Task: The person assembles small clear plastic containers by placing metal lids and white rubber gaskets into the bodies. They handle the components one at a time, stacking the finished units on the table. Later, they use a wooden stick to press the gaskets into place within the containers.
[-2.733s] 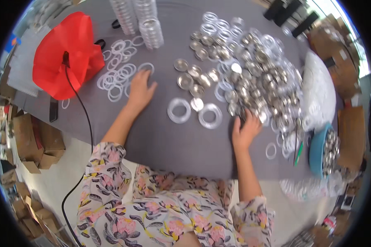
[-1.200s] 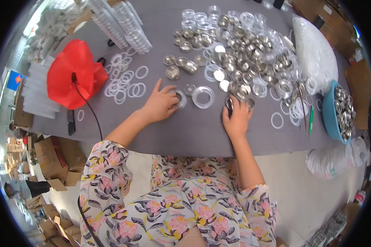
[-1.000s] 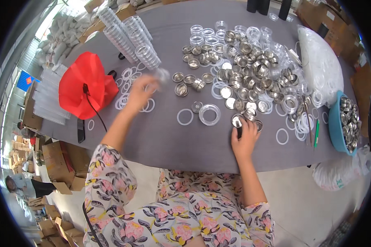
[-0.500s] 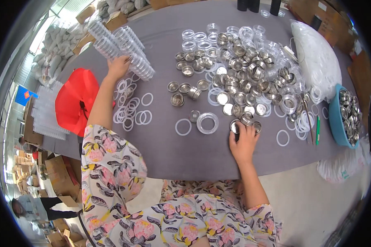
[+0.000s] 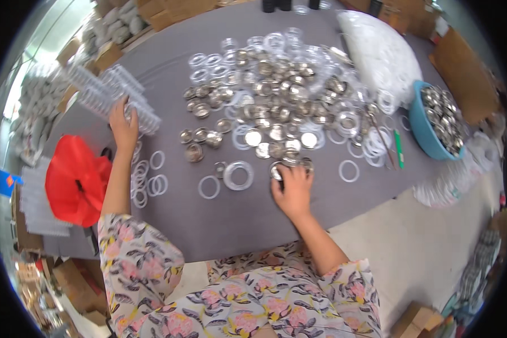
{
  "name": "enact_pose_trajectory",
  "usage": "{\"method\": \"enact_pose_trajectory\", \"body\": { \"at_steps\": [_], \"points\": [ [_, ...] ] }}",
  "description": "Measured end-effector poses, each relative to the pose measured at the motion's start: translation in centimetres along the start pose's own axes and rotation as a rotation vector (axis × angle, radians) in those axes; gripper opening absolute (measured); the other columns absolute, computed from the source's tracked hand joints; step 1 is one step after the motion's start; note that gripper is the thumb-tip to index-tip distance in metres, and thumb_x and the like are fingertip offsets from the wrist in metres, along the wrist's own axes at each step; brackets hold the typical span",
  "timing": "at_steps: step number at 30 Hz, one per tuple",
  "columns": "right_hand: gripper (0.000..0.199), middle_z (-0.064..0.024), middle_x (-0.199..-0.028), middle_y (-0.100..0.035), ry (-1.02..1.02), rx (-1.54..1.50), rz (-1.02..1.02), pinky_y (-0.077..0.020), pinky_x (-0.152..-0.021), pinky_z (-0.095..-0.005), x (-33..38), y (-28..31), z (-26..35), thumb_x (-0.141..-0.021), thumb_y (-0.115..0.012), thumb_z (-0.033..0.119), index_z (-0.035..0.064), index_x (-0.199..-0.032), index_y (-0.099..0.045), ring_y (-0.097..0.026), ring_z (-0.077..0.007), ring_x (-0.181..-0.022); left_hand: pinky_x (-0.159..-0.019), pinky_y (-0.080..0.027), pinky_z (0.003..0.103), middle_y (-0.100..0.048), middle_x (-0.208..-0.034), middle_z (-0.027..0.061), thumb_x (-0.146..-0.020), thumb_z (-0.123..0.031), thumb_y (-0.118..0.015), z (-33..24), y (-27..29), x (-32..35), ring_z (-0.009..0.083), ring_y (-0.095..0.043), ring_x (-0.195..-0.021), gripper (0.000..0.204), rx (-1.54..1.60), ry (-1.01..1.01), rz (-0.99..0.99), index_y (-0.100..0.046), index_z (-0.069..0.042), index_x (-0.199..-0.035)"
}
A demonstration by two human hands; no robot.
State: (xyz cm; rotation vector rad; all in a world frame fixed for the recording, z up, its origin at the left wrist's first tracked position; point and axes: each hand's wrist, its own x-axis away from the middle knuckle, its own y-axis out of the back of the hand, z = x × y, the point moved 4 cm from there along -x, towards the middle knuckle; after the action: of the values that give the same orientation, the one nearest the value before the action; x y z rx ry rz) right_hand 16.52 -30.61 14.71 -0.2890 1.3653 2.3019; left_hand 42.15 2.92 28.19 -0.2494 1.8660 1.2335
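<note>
My left hand (image 5: 123,127) is at the near side of several stacks of clear plastic cups (image 5: 143,115), thumb and fingers apart and touching them. No separate piece shows in that hand. My right hand (image 5: 294,188) is bent down over a few small round metal cups (image 5: 275,170) near the front of the table, its fingertips around them. Just how it grips them is partly hidden. Left of it lie a thick clear ring (image 5: 238,176) and a thin white ring (image 5: 209,187). More thin rings (image 5: 142,183) lie loose beside my left forearm.
A large heap of metal cups (image 5: 276,110) and clear plastic pieces spreads across the middle. At right are a blue basin (image 5: 419,127) of metal cups, a green pen (image 5: 399,149) and a white plastic bag (image 5: 377,53). A red bag (image 5: 76,183) sits at the left edge.
The view has turned, so the table's contents appear shifted left. My left hand has moved slightly over the clear stacks; its thumb now stands apart. My right hand stays at the same metal cups.
</note>
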Motion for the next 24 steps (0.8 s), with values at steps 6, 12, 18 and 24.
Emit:
{"method": "enact_pose_trajectory", "body": {
  "at_steps": [6,12,18,24],
  "points": [
    [0.033,-0.0109,-0.105,-0.055,-0.032,-0.110,0.008,-0.0282,-0.096,-0.0570,0.3,-0.2,-0.9,-0.077,-0.061,0.018,0.0077,-0.107,-0.057,-0.047,-0.0312,-0.108,-0.105,-0.020,0.059,-0.043,-0.135,0.0100,-0.073,-0.024,-0.070,-23.2,-1.1,12.7,0.0293,-0.036,-0.128,0.053,0.316,-0.415,0.693,-0.053,-0.013,-0.123],
    [0.030,-0.0112,-0.108,-0.058,0.084,-0.044,-0.050,-0.0321,-0.092,-0.0596,1.0,0.9,-0.2,-0.077,-0.061,0.016,0.0096,-0.107,-0.059,-0.047,-0.0333,-0.109,-0.105,-0.013,0.062,-0.038,-0.139,0.0088,-0.079,-0.025,-0.062,-20.4,-7.4,15.6,0.0304,-0.033,-0.131,0.041,-0.100,-0.398,0.535,-0.055,-0.014,-0.119],
    [0.024,-0.0113,-0.112,-0.058,-0.037,-0.308,-0.122,-0.0404,-0.090,-0.0413,2.3,4.1,-1.5,-0.077,-0.060,0.009,0.0056,-0.100,-0.063,-0.052,-0.0322,-0.101,-0.106,-0.013,0.061,-0.035,-0.137,0.0194,-0.072,-0.027,-0.069,-27.2,-5.2,14.0,0.0366,-0.031,-0.130,0.060,0.368,-0.326,0.498,-0.050,-0.017,-0.128],
    [0.031,-0.0139,-0.121,-0.052,-0.109,-0.155,-0.237,-0.0325,-0.099,-0.0450,-0.1,5.2,-5.7,-0.079,-0.060,0.011,0.0064,-0.109,-0.059,-0.045,-0.0349,-0.115,-0.105,-0.014,0.064,-0.043,-0.132,0.0110,-0.074,-0.027,-0.068,-32.8,-11.0,13.6,0.0308,-0.035,-0.128,0.055,0.330,-0.336,0.486,-0.051,-0.019,-0.125]
  ]
}}
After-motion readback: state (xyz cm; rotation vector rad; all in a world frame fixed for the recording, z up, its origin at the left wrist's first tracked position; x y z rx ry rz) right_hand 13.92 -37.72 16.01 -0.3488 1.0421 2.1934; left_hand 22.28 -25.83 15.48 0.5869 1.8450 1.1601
